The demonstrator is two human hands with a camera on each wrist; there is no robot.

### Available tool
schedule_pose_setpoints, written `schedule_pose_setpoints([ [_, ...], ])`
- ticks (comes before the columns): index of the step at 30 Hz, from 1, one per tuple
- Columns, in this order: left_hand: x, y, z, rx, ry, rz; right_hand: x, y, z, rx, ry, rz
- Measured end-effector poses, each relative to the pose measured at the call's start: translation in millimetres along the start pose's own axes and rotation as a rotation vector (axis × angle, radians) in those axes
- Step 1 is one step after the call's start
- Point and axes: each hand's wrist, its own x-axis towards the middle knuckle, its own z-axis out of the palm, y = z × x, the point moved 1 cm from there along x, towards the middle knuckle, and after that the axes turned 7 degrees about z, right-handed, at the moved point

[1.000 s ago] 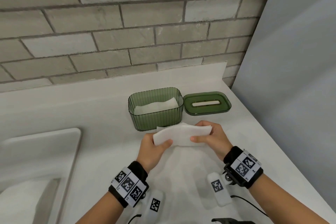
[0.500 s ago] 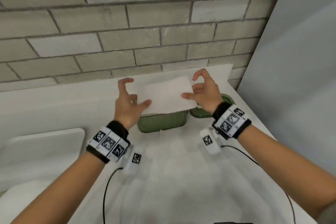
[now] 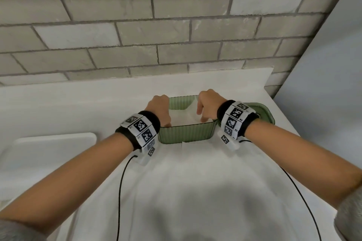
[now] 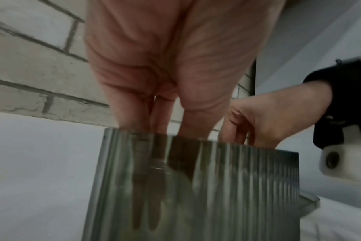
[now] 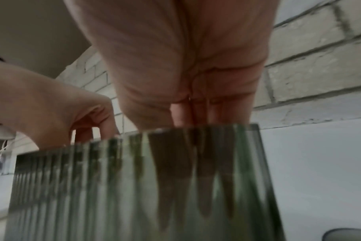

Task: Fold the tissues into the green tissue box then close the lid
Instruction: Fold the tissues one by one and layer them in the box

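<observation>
Both the left hand (image 3: pixel 159 108) and right hand (image 3: pixel 208 103) reached straight-fingered into the green tissue box (image 3: pixel 186 133), pressing the tissue (image 3: pixel 183 118) down; withdrawing carelessly might drag it out (lid (image 3: pixel 263 112) lay beside).

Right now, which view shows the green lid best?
The head view: the lid lies right of the green tissue box, partly behind the right wrist. The right wrist view catches only a dark corner; the left wrist view shows no clear lid.

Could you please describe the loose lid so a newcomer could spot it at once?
Find the white counter below the grey brick wall. Right of the ribbed translucent green tissue box lies the flat green lid, partly behind the right hand.
</observation>
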Motion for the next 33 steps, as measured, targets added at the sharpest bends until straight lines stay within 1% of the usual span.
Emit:
schedule_pose_setpoints([
  [2,3.4,4.0,2.9,0.086,-0.043,0.015,4.0,-2.6,2.5,-0.097,-0.026,0.008],
  [4,5.4,9.8,5.4,0.161,-0.069,0.041,7.7,-4.1,5.5,-0.179,-0.010,0.017],
  [8,12.2,15.0,10.3,0.325,-0.129,0.084,14.9,-8.9,14.7,-0.311,-0.033,-0.021],
  [11,15.3,16.9,10.9,0.348,-0.171,0.073,15.2,-13.0,16.8,-0.392,-0.092,-0.064],
  [14,15.5,15.5,10.0,0.338,-0.179,0.069,14.3,-13.0,11.5,-0.448,-0.130,-0.097],
  [17,16.6,15.0,9.8,0.246,-0.130,0.144,12.7,-11.5,1.1,-0.411,-0.106,-0.142],
  [18,16.3,15.5,11.0,0.183,-0.132,0.168,12.0,-11.7,0.6,-0.364,-0.131,-0.147],
  [20,12.1,18.2,15.6,0.093,-0.195,0.171,8.6,-14.1,5.5,-0.312,-0.223,-0.133],
  [22,8.5,20.8,21.3,0.093,-0.268,0.144,5.6,-14.6,13.3,-0.335,-0.303,-0.092],
  [24,6.0,22.3,20.1,0.118,-0.302,0.134,2.0,-13.6,13.1,-0.298,-0.322,-0.075],
  [26,4.2,23.3,14.6,0.124,-0.305,0.129,-6.1,-11.2,1.6,-0.185,-0.308,-0.096],
  [28,1.9,24.7,8.8,0.069,-0.234,0.130,-17.5,-3.0,-16.3,-0.013,-0.213,-0.164],
  [29,-2.7,26.2,6.0,0.032,-0.156,0.137,-26.1,2.8,-25.9,0.061,-0.147,-0.195],
  [31,-17.1,30.7,2.5,-0.016,0.119,0.196,-46.9,18.9,-43.3,0.153,-0.037,-0.232],
  [33,-36.2,40.3,3.2,-0.116,0.371,0.279,-69.1,41.9,-54.4,0.205,0.013,-0.232],
])
